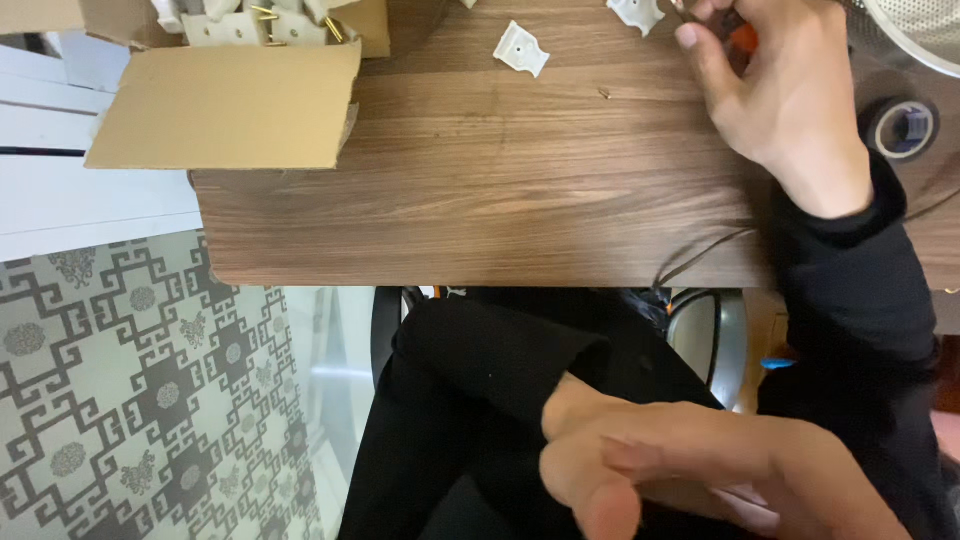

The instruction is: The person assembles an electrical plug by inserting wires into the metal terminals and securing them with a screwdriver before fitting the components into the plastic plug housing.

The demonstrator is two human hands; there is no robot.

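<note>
My right hand rests on the far right of the brown wooden table, its fingers curled around a small orange and dark thing that is mostly hidden. Two white plastic brackets lie on the table to its left. My left hand, blurred and close to the camera, hovers below the table's near edge over my black-clothed lap, fingers stretched out with nothing in them. Both arms wear black sleeves.
An open cardboard box with white plastic parts and brass screws stands at the table's far left. A roll of tape and a perforated metal bowl sit at the right. A thin wire hangs over the near edge. Patterned floor lies to the left.
</note>
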